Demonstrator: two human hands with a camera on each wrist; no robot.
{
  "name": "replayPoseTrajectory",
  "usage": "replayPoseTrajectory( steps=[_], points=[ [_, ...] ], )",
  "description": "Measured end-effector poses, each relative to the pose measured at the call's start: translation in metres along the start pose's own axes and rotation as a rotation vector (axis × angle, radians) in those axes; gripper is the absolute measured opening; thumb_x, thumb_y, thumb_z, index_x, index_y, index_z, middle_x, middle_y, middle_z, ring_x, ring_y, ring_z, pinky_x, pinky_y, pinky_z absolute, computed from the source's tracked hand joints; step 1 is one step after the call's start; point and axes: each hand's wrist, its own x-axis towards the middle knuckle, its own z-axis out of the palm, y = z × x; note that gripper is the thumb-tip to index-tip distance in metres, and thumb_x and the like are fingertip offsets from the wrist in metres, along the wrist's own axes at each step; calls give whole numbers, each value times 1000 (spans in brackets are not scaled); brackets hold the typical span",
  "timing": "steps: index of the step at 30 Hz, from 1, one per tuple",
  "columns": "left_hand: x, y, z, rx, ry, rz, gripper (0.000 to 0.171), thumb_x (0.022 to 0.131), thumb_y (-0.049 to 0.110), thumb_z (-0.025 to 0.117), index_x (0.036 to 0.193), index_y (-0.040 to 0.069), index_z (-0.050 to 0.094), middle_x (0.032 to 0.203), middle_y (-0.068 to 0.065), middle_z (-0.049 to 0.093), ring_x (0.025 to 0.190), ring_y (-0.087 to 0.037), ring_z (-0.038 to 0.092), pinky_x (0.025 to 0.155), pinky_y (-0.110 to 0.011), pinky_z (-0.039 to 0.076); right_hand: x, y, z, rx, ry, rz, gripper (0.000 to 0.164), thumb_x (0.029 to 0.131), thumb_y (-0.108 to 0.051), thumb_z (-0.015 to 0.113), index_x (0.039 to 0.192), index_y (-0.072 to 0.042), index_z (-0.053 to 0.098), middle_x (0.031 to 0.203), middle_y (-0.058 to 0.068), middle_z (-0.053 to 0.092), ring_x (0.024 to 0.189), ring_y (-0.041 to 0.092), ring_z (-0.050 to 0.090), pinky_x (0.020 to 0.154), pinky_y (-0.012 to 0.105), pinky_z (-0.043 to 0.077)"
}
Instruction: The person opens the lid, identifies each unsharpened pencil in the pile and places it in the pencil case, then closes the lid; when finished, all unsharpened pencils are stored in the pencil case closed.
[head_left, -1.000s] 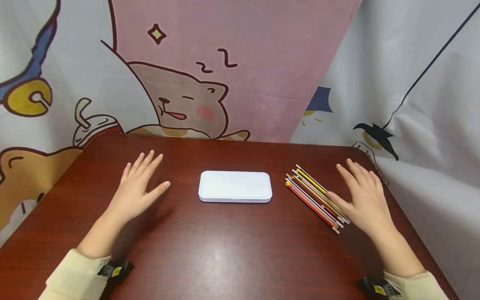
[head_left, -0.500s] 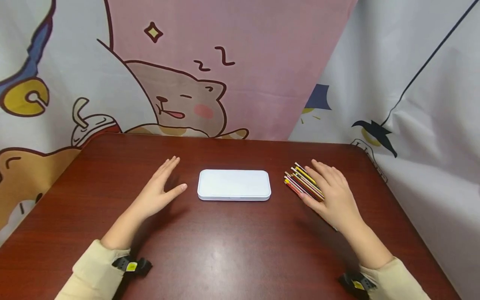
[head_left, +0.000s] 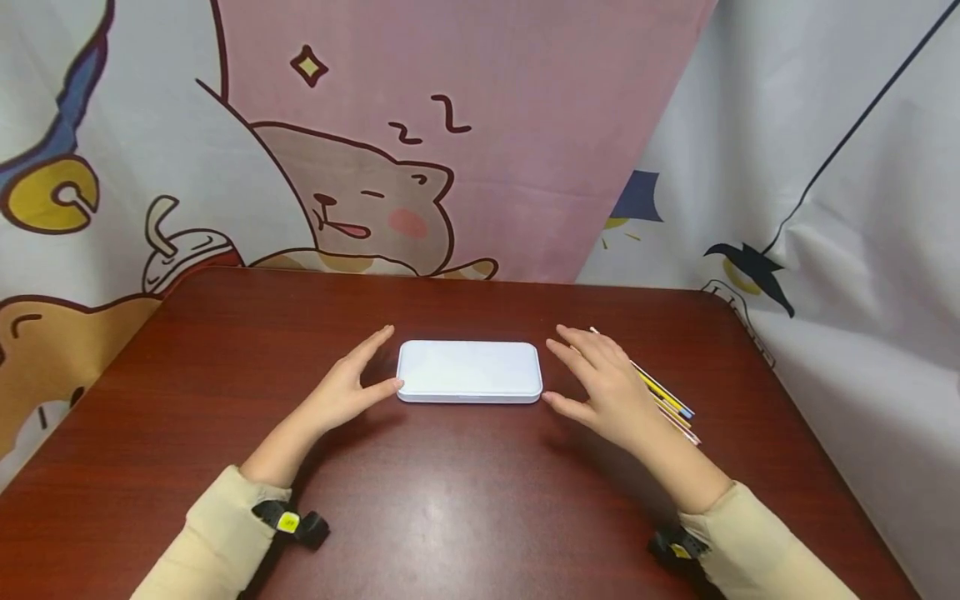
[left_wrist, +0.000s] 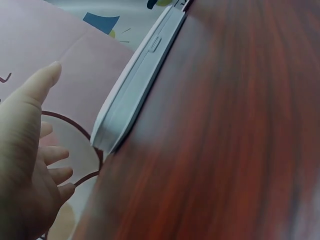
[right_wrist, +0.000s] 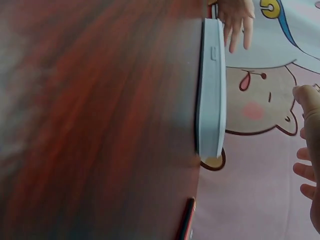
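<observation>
A white rectangular case (head_left: 469, 371) with rounded corners lies closed on the table; a small latch shows on its front side in the left wrist view. My left hand (head_left: 341, 396) is at the case's left end, fingers extended and thumb tip close to the corner; whether it touches, I cannot tell. At the right end my right hand (head_left: 611, 387) hovers with fingers spread, apart from the case in the right wrist view. Beneath and behind that hand lie several pencils (head_left: 663, 396), partly hidden by it.
The dark red wooden table (head_left: 450, 500) carries these things. A cartoon-printed cloth (head_left: 525, 167) hangs behind the table's back edge and along its right side. Each wrist wears a black strap, such as the left strap (head_left: 288, 521).
Both hands have moved inward toward the case, the left one rightward and the right one leftward over the pencils. The case and pencils stay where they were.
</observation>
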Motion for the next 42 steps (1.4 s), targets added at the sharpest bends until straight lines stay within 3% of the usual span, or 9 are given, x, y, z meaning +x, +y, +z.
replayPoseTrajectory(
  steps=[14,23,32,42],
  points=[
    [12,-8,16,-73,-65,-53,100,74,34,83,151,7,26,153,-15,28,139,-32,24,108,-52,20,24,-5,32,-1,-77,-171,63,83,-42,68,131,-2,55,137,16,50,121,32,49,98,49,37],
    [18,-14,21,-44,-99,-52,111,67,37,87,152,7,23,153,-16,27,139,-32,23,108,-51,21,34,-14,48,-30,-214,-174,66,84,-42,69,136,-5,52,141,14,47,127,27,45,107,43,28],
    [22,-16,25,7,-130,-45,118,63,39,89,152,5,21,153,-17,25,140,-31,23,109,-49,21,39,-17,66,-25,-288,-183,70,84,-45,69,139,-6,48,144,15,44,126,31,46,103,46,34],
    [27,-16,27,34,-128,-25,115,63,35,90,150,0,23,150,-22,30,136,-36,30,107,-50,25,44,-23,79,-87,-426,-207,69,91,-44,62,144,-5,42,148,16,37,133,28,38,106,45,30]
  ],
)
